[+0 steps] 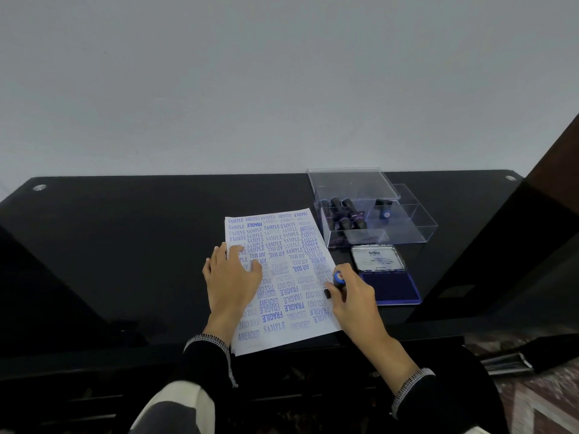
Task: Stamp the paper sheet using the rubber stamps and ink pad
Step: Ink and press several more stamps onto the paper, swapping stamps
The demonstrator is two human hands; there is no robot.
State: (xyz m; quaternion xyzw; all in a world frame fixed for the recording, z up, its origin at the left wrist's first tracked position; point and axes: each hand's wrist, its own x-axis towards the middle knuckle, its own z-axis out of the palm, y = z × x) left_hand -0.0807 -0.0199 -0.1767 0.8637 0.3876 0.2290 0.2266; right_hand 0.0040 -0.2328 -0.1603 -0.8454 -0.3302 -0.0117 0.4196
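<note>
My left hand (230, 277) lies flat, fingers spread, on the sheet's (279, 277) left edge. My right hand (352, 296) grips a stamp (336, 281) at the sheet's right edge, pad (388, 285) just beyond.

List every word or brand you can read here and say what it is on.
"SAMPLE", "AMENDED", "FRAGILE", "AIR MAIL", "FAX OUT": blue stamped prints, repeated all over the paper sheet, some upside down.
"Artline": brand on the label inside the open lid of the ink pad.
The smaller lines under "Artline" are too small to read.
The stamps in the clear box show no readable text.
</note>
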